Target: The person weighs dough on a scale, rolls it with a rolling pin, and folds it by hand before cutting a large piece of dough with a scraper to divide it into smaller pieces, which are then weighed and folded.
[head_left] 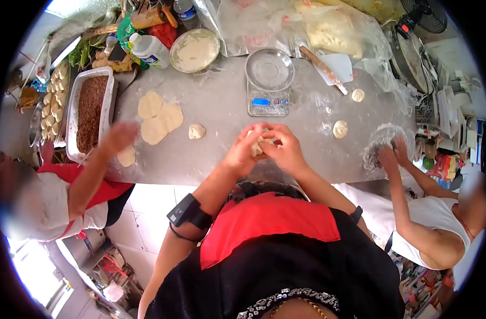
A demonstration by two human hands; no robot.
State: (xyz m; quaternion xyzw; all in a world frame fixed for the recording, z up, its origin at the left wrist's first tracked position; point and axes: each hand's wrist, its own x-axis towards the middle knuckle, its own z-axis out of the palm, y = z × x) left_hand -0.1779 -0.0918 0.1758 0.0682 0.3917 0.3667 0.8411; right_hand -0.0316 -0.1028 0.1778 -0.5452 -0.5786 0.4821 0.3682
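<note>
The left hand [242, 155] and right hand [286, 151] hold one pale dough lump [258, 145], fingers curled closed around it, above the grey metal desk [221, 101].

A scale [268, 100], a filling tray [114, 98] and dough rounds [159, 118] share the table [221, 114].

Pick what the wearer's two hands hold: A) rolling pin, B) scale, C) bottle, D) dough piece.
D: the left hand and right hand close together round a pale dough piece over the table, just in front of the scale.
</note>
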